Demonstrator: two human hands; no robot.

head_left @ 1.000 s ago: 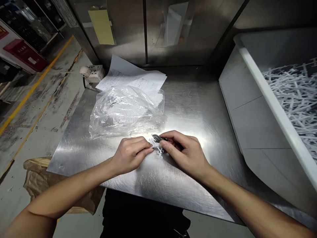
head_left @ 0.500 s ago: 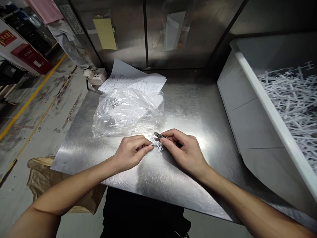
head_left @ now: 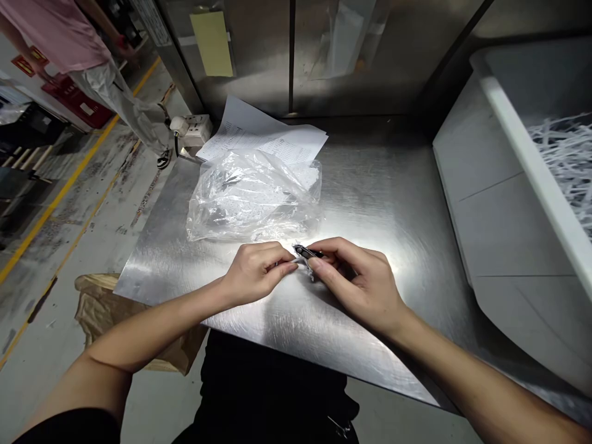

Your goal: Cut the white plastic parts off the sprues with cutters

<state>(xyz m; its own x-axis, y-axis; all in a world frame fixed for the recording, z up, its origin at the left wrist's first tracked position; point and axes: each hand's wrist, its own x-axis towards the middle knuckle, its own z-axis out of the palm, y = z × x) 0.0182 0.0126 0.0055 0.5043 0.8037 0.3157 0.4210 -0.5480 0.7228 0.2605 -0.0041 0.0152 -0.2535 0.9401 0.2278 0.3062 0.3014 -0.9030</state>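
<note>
My left hand [head_left: 256, 271] pinches a small branched piece of white plastic [head_left: 300, 260] between thumb and fingertips. Closed around small dark metal clippers [head_left: 304, 251], my right hand [head_left: 361, 280] brings their tip against the piece. The two hands nearly meet over the steel table [head_left: 277, 330]. Part of the plastic is hidden by the fingers and clippers. Just beyond the hands lies a crumpled clear plastic bag [head_left: 252, 197] with small white bits in it.
Printed papers [head_left: 296, 142] lie behind the bag, beside a power socket [head_left: 198, 128]. At right, a large grey bin [head_left: 485, 185] holds many white plastic sprues [head_left: 571, 166]. A brown paper bag [head_left: 102, 308] is below the table's left edge. A person in pink [head_left: 69, 37] is at upper left.
My view has shifted, so the table scene sits further right and a little higher. The white piece has turned between my hands. More of the person in pink shows.
</note>
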